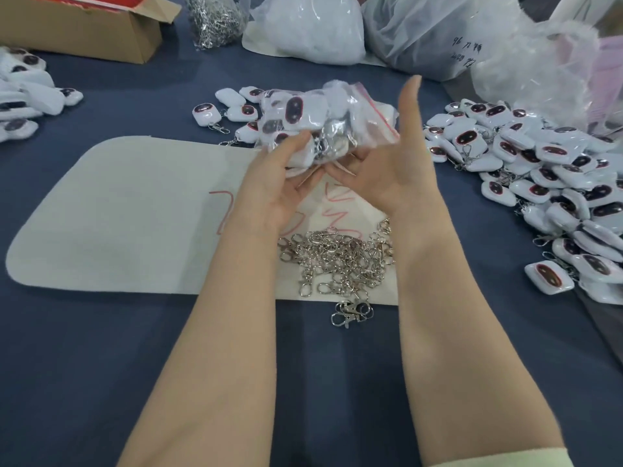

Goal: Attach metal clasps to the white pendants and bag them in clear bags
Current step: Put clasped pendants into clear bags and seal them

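Clear bag: I see a clear bag stuffed with white pendants, raised off the tabletop between both hands. A red zip strip runs along its right edge.
Left hand: The left hand lies palm up beneath the bag's near left side, with the thumb curled over the front. It is gripping the bag.
Right hand: The right hand is spread flat, fingers straight and pointing up and away. Its palm rests against the bag's right side and it grips nothing.
Metal clasps: A loose heap of metal clasps lies just below the wrists, between the forearms.
White mat: A white mat with red marks lies under both hands and stretches out to the left of the left hand.
Loose pendants: A large pile sits to the right of the right hand. A small group lies just beyond the left hand, and another heap is well off to its left.
Beyond the hands: Farther away I see a cardboard box and big plastic sacks.
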